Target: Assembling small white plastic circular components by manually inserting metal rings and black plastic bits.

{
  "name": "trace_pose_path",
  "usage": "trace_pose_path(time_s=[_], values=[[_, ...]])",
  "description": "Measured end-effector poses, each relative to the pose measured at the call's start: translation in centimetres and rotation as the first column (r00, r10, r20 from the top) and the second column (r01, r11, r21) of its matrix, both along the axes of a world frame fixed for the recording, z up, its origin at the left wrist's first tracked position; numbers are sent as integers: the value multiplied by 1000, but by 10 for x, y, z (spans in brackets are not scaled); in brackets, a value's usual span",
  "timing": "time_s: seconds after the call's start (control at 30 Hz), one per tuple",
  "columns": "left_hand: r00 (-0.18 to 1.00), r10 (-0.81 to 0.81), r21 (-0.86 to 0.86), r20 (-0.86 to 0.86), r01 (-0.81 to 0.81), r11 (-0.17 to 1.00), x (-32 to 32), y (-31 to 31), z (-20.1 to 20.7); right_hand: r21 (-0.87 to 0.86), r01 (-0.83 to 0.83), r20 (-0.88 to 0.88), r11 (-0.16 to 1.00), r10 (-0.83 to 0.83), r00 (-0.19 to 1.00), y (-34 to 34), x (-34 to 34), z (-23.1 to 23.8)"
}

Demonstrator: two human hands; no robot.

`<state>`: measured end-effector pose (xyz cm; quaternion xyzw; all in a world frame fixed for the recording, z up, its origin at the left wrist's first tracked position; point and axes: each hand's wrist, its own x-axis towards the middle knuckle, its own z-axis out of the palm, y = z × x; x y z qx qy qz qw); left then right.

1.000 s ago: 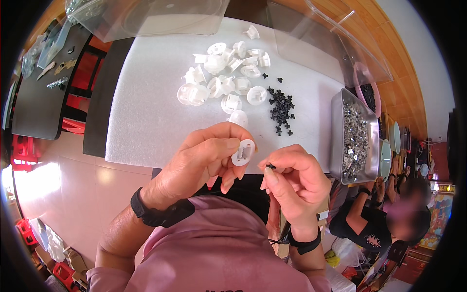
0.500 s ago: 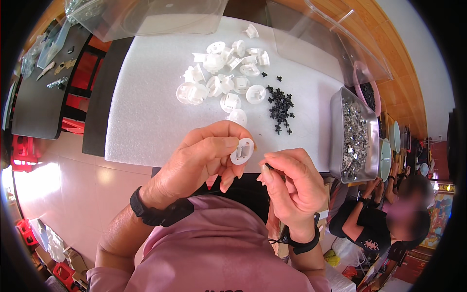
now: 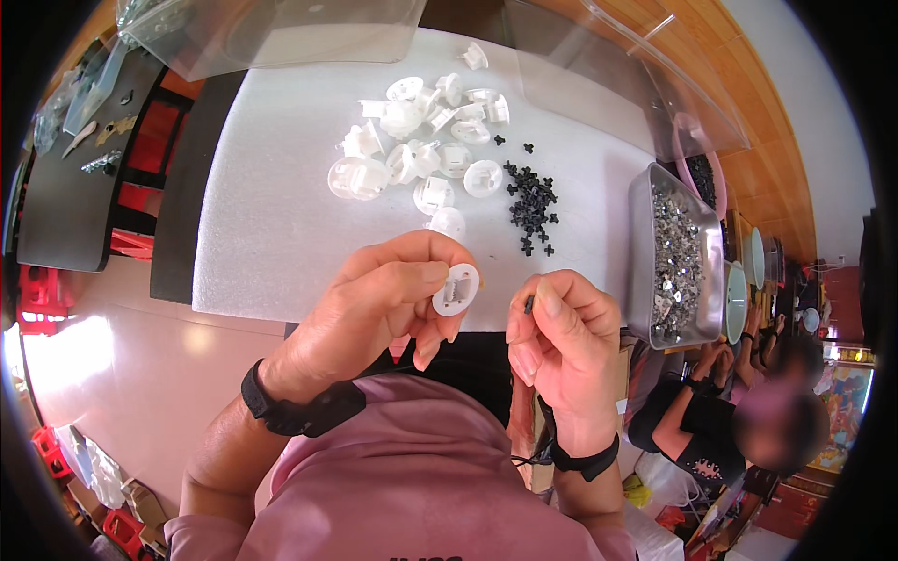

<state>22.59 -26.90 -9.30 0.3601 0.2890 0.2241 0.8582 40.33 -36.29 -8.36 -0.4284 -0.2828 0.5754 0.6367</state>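
Between thumb and fingers, my left hand (image 3: 388,285) pinches a round white plastic part (image 3: 457,291) with a slotted middle, its face turned toward me. To its right my right hand (image 3: 568,327) is closed on a small black plastic piece (image 3: 529,304), which shows between thumb and forefinger. The two hands are apart, both just off the near edge of the white foam sheet (image 3: 281,224). Beyond my left hand lies a loose group of similar white parts (image 3: 435,194). A heap of small black cross-shaped pieces (image 3: 531,201) is on the sheet beyond my right hand.
A metal tray (image 3: 639,280) of small shiny metal parts stands at the right, with a pink basin (image 3: 686,140) behind it. Clear plastic bins (image 3: 318,37) line the far side. Another person (image 3: 692,421) sits at the right. A dark table (image 3: 65,206) is at the left.
My right hand has turned and shifted slightly right, bringing the black piece into sight at the fingertips. My left hand still holds the white part, almost unmoved. The whole view has slid a little left.
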Motion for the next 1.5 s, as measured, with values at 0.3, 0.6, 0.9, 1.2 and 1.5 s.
trace_pose_path(time_s=[0.3,0.6,0.9,1.2,1.5], values=[[1000,-6,-1,-18,6,1000,-1,1,1,-78,-49,-93,996,41,995,1,0,1],[999,-31,14,16,31,999,-2,0,-5,-178,48,247,983,-3,969,0,-12,15],[998,-55,93,43,51,994,-2,-2,-7,-55,9,578,998,24,815,7,-26,24],[998,-64,149,-9,65,987,-4,-2,-6,228,-104,923,968,-181,339,6,-32,15],[998,-25,126,63,16,992,-3,-4,-12,359,-139,921,923,-326,215,6,-37,0]])
